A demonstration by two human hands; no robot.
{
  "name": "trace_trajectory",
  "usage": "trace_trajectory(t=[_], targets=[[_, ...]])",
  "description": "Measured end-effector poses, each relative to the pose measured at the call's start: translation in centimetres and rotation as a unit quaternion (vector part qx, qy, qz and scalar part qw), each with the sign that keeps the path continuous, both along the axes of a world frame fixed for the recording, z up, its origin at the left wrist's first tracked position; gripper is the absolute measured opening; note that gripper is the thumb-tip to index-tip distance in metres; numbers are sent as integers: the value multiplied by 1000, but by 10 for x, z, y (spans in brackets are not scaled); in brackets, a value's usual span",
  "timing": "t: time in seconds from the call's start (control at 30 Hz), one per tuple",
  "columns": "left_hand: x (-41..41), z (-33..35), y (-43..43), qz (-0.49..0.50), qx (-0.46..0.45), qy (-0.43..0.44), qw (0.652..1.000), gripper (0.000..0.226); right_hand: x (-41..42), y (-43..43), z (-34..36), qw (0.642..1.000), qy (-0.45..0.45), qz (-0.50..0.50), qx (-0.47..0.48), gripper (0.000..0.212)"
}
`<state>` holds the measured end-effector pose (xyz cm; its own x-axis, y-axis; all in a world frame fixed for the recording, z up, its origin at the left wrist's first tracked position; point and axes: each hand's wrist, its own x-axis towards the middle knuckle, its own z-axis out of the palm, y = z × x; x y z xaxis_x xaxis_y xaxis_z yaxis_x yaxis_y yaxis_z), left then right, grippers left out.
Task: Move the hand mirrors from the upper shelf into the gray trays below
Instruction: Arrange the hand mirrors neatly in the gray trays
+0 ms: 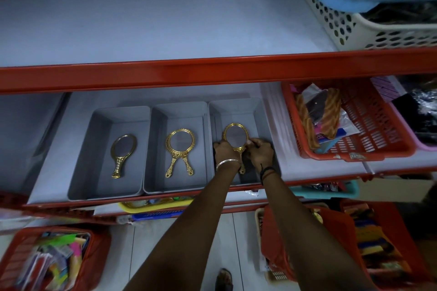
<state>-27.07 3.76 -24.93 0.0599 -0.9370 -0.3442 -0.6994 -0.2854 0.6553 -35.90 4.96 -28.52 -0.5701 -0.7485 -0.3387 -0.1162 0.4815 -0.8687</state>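
Three gray trays sit side by side on the lower shelf. The left tray (78,172) holds one gold hand mirror (123,152). In the middle tray (153,172) lie two gold mirrors (179,149), stacked with their handles splayed apart. Inside the right tray (257,116), my left hand (225,151) and my right hand (260,152) both grip a gold oval mirror (235,136) at its neck, one from each side. Its handle is mostly hidden behind my wrists. The upper shelf (142,19) shows no mirrors.
A red shelf rail (189,73) crosses above the trays. A red basket (369,130) of packets stands right of them. White and blue baskets (366,7) occupy the upper shelf's right end. More red baskets (47,260) stand on the floor.
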Motion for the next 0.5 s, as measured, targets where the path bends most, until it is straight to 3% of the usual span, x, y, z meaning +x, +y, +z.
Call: trace_trajectory(t=[0.17, 0.3, 0.4, 0.5], targets=[[33, 30, -9, 8, -102, 8, 995, 30, 5, 5, 21, 999, 21, -17, -34, 19], [80, 49, -17, 61, -132, 5, 989, 31, 28, 5, 50, 994, 30, -30, -99, 18], [115, 46, -23, 77, -97, 1, 992, 37, 58, 4, 69, 990, 52, 17, -133, 16], [141, 35, -24, 47, -23, -66, 996, 33, 94, 1, 76, 985, 61, 93, -136, 19]])
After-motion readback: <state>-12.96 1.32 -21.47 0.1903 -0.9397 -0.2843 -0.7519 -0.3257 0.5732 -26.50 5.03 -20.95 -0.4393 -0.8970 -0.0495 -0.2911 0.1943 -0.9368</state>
